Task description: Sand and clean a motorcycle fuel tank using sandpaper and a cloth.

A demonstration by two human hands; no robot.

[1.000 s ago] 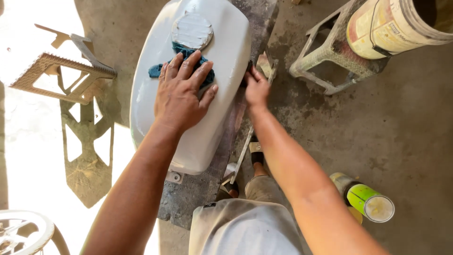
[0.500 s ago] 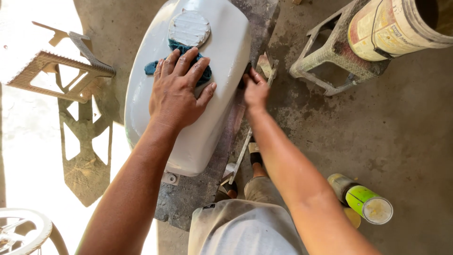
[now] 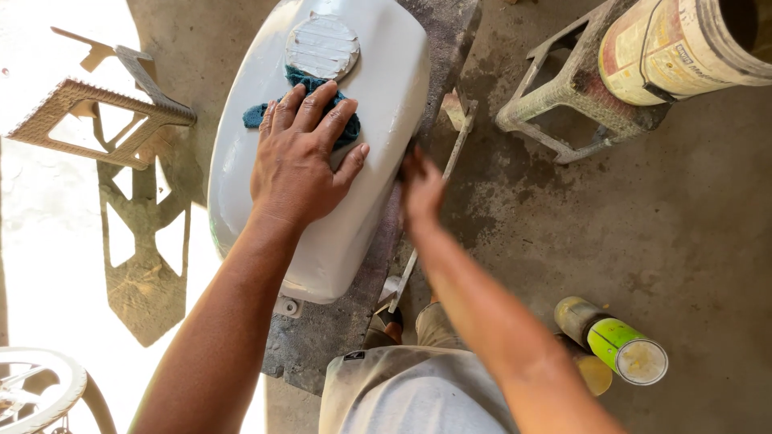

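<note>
At upper centre of the frame lies the tank [image 3: 322,153], a smooth, rounded shell in pale grey primer, with a round taped-over cap [image 3: 322,46] near its top. It rests on a rough concrete slab [image 3: 338,337] that serves as the surface. On the tank, just below the cap, sits a crumpled blue rag [image 3: 310,104], nubbly against the slick paint.

The left hand [image 3: 301,161] lies flat on the rag, fingers spread and pressing down, not closed around it. Over the last second this hand and rag have slid a little toward the cap and leftward, which reads as a wiping stroke in progress on the tank's top face. The right hand [image 3: 420,186] is blurred at the tank's right flank, having shifted along that edge; whether its grip is closed on anything I cannot tell.

A thin metal strip [image 3: 438,189] runs down beside the slab. Farther out, a dusty plastic stool [image 3: 563,104] at upper right carries a stained bucket [image 3: 683,48]. A spray can [image 3: 615,341] with a green band lies at lower right on the gritty floor. Perforated metal brackets [image 3: 96,112] lie in sunlight at upper left.
</note>
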